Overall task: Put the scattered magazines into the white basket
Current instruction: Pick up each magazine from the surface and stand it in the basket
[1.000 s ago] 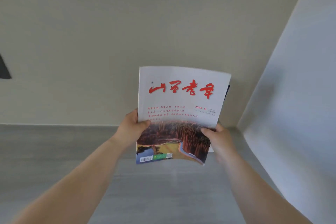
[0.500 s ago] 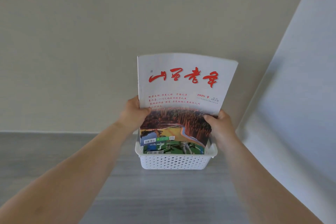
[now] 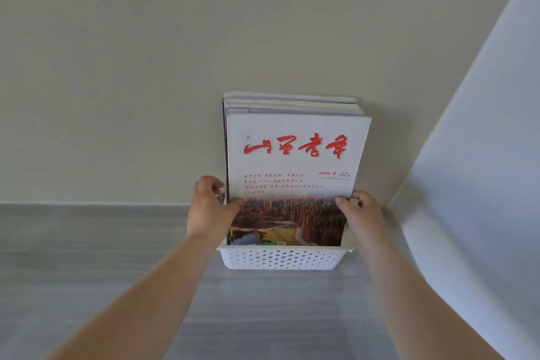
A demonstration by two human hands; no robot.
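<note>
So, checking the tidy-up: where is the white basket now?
Head view, just right of centre: the white basket stands on the grey surface by the wall, magazines upright in it.

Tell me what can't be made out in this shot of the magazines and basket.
- Head view: covers of the rear magazines, hidden by the white red-titled front magazine; only top edges show.
- Head view: interior of the white perforated plastic basket, blocked by that magazine and the basket's wall.
- Head view: small print beside the cover date, too small to read.
</note>
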